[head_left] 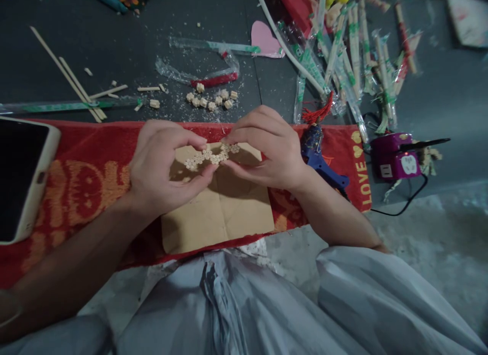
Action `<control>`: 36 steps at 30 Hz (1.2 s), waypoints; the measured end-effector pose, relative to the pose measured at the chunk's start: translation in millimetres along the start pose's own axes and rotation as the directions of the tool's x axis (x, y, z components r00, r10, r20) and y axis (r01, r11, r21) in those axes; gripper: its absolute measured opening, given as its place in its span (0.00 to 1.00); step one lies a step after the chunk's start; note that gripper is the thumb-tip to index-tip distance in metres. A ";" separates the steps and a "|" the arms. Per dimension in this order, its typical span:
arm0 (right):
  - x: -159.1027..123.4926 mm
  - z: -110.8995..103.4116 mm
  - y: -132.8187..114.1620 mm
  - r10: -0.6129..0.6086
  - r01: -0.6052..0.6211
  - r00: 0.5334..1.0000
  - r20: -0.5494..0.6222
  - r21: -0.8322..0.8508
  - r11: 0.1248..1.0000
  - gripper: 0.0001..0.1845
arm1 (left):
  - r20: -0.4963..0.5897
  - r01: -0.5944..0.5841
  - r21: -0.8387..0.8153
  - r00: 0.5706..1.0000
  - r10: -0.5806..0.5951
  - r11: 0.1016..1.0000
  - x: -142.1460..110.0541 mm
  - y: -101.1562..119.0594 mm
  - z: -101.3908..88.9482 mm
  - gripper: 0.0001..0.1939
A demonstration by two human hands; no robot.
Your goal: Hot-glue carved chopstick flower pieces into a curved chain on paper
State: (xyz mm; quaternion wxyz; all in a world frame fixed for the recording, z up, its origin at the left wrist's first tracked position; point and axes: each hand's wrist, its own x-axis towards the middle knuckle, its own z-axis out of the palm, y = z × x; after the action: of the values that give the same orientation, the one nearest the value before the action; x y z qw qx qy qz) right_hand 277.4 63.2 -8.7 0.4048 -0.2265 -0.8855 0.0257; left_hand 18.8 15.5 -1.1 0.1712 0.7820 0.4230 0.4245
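Note:
Between my two hands is a zigzag strip of small pale flower-shaped pieces [208, 156], seemingly cut from bundled wooden sticks. My left hand [158, 167] pinches its middle from the left, thumb below and index finger above. From the right, my right hand [272, 149] grips it with thumb and fingertips; part of the strip hides behind those fingers. Beneath the hands, a creased sheet of brown cardboard [244, 207] lies on a red towel [84, 167]. Several loose pieces of the same kind [211, 106] sit just beyond the towel.
A phone [23, 177] lies at the left, near thin sticks [63, 67]. A blue glue gun [324, 164] rests right of my right hand, beside a purple power socket [396, 156] with a cord. Plastic-wrapped stick bundles [354, 50] and a pink heart [266, 38] lie farther back.

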 end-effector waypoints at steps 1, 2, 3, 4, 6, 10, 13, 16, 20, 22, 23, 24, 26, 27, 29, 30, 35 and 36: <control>-1.1 0.1 0.1 0.009 -0.009 1.000 0.010 0.001 1.000 0.05 | -0.001 -0.003 -0.006 1.000 0.003 1.000 0.0 -0.2 0.2 0.20; -2.1 0.3 0.6 0.013 -0.013 1.000 0.016 0.006 1.000 0.06 | -0.007 -0.018 -0.002 1.000 0.018 1.000 0.1 -0.6 0.5 0.21; -2.9 0.7 1.3 0.009 -0.009 1.000 0.017 0.013 1.000 0.07 | -0.017 -0.040 0.016 0.999 0.040 0.999 0.2 -1.2 0.8 0.21; -3.5 1.1 2.1 0.002 -0.003 1.000 0.016 0.022 1.000 0.08 | -0.030 -0.066 0.042 0.997 0.067 0.997 0.4 -2.0 1.0 0.21; -4.3 1.8 4.0 0.008 -0.009 0.999 0.035 0.044 0.999 0.10 | -0.050 -0.110 0.093 0.992 0.115 0.990 0.8 -3.3 1.3 0.22; -5.1 2.2 6.0 0.076 -0.087 0.992 0.101 0.103 0.991 0.17 | -0.060 -0.087 0.099 0.994 0.093 0.991 0.2 -4.0 2.2 0.21; -6.3 2.6 7.4 0.074 -0.085 0.993 0.091 0.129 0.988 0.20 | -0.103 -0.022 0.070 0.994 0.030 0.997 -2.0 -2.0 5.0 0.15; -8.5 4.6 9.6 0.073 -0.082 0.995 0.075 0.130 0.988 0.22 | -0.092 0.117 -0.038 0.989 -0.120 0.992 -3.7 0.4 10.8 0.14; -10.5 7.2 10.1 0.112 -0.124 0.990 0.085 0.139 0.983 0.25 | -0.131 0.207 -0.293 0.958 -0.254 0.933 -2.7 -1.8 19.8 0.16; -9.7 6.9 8.2 0.137 -0.150 0.986 0.096 0.139 0.979 0.26 | -0.094 0.244 -0.362 0.951 -0.296 0.900 -1.2 -6.2 22.4 0.17; -8.9 6.3 6.8 0.153 -0.166 0.983 0.098 0.142 0.976 0.26 | -0.086 0.245 -0.387 0.950 -0.299 0.889 -0.2 -8.7 22.9 0.17; -7.9 5.3 5.3 0.166 -0.179 0.981 0.097 0.153 0.972 0.27 | -0.076 0.241 -0.409 0.952 -0.296 0.880 0.9 -11.0 22.7 0.18; -5.6 2.8 2.6 0.183 -0.194 0.980 0.075 0.187 0.963 0.28 | -0.056 0.234 -0.459 0.955 -0.291 0.857 4.0 -13.6 20.7 0.18; -4.4 1.4 1.5 0.192 -0.200 0.980 0.061 0.201 0.959 0.29 | -0.042 0.251 -0.490 0.950 -0.311 0.835 6.0 -13.6 18.9 0.18; -2.4 -1.0 0.0 0.213 -0.218 0.976 0.044 0.206 0.954 0.30 | 0.011 0.344 -0.572 0.911 -0.412 0.745 11.1 -11.1 14.2 0.17; -1.5 -1.9 -0.4 0.223 -0.227 0.974 0.045 0.200 0.953 0.30 | 0.057 0.407 -0.620 0.876 -0.479 0.671 14.0 -9.0 11.4 0.17; 2.5 -2.1 -1.3 0.147 -0.143 0.989 0.000 0.236 0.961 0.22 | 0.394 0.617 -0.751 0.705 -0.589 0.236 26.5 -1.2 -0.4 0.18; 3.2 -1.8 -1.5 0.125 -0.117 0.992 -0.020 0.243 0.963 0.20 | 0.434 0.627 -0.755 0.695 -0.573 0.189 27.8 -0.8 -1.8 0.18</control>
State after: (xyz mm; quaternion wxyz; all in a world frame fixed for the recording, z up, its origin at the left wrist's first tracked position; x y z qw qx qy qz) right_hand 276.3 63.0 -4.9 0.4424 -0.2297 -0.8531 0.1537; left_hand 24.8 38.2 13.9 0.7027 0.3632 0.4119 0.4523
